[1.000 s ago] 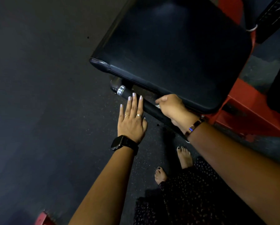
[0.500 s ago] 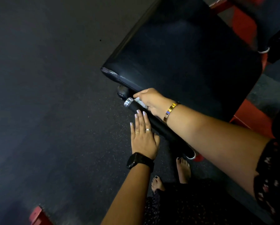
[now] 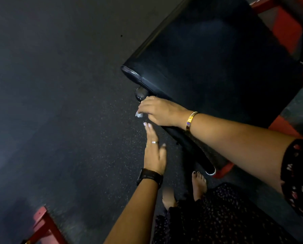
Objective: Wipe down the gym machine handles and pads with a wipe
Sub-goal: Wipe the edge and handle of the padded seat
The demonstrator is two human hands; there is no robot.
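Now the wipe (image 3: 139,115) peeks out; at its six o'clock the left hand (image 3: 155,152), fingers straight, still hovers. The right hand (image 3: 160,110), curled round wipe and handle (image 3: 187,140), has slid to the bar's ten-o'clock tip, so this handle seems nearly done; the pad (image 3: 217,59) waits.

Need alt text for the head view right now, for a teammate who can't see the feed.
The right hand presses a white wipe round the far end of a black handle just below a black seat pad. The left hand, fingers straight, is beside the handle holding nothing, over a dark speckled floor.
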